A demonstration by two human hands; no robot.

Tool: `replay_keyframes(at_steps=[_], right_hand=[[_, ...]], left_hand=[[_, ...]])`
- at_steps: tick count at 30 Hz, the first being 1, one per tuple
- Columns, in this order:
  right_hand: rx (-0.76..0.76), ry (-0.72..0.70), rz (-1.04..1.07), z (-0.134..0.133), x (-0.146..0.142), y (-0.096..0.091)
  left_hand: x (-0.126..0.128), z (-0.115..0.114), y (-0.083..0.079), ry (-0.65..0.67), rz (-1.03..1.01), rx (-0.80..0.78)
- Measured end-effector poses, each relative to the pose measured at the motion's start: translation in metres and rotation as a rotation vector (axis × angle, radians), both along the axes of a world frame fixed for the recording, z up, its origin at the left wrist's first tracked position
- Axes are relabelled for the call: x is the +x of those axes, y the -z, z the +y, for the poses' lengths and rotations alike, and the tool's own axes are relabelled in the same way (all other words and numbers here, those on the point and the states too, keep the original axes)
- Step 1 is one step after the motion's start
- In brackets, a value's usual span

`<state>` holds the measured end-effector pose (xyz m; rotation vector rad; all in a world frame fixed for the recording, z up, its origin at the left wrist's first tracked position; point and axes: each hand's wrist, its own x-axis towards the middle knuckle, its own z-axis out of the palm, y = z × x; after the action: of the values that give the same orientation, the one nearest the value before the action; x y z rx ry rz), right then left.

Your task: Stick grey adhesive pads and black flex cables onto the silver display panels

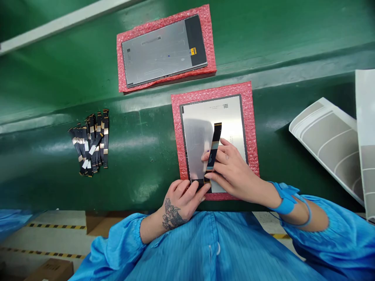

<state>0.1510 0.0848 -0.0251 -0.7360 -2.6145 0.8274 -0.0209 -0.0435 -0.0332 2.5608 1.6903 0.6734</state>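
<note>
A silver display panel (202,128) lies on a pink bubble-wrap pad (252,128) near the front edge of the green surface. A black flex cable (216,134) lies lengthwise over the panel. My right hand (231,168) pinches the cable's lower part between thumb and fingers. My left hand (183,199), tattooed on the back, presses its fingertips on the cable's bottom end at the panel's near edge. A blue wrist strap (285,199) sits on my right wrist.
A second panel (158,52) on a pink pad (209,35) lies farther back. A pile of several black flex cables (92,142) sits to the left. Grey-and-white striped sheets (331,140) lie at the right. Cardboard boxes (49,269) stand on the floor below.
</note>
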Motion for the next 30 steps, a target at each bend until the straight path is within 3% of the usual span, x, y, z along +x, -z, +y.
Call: replay_keyframes(at_steps=[7,13,15,20,24,26,30], right_hand=[[0.034,0.027,0.003,-0.007,-0.002,0.005],[0.196,0.592,-0.011,0.004,0.006,0.003],[0.178,0.73,-0.016,0.011,0.016,-0.002],[-0.3,0.872,0.183,-0.013,0.043,-0.006],[-0.567,0.914,0.183,-0.044,0.046,-0.003],[-0.668,0.947,0.161,-0.044,0.044,-0.007],[-0.982,0.947,0.222,-0.018,0.036,-0.024]], left_hand=[[0.002,0.0,-0.003,-0.075,-0.097,-0.119],[0.003,-0.001,-0.003,-0.105,-0.212,-0.169],[0.002,-0.003,-0.002,-0.104,-0.228,-0.16],[-0.002,-0.007,0.002,-0.102,-0.292,-0.172],[-0.001,-0.006,0.005,-0.096,-0.16,-0.172],[0.0,-0.005,0.008,-0.072,-0.106,-0.174],[-0.001,-0.006,0.011,-0.039,-0.108,-0.173]])
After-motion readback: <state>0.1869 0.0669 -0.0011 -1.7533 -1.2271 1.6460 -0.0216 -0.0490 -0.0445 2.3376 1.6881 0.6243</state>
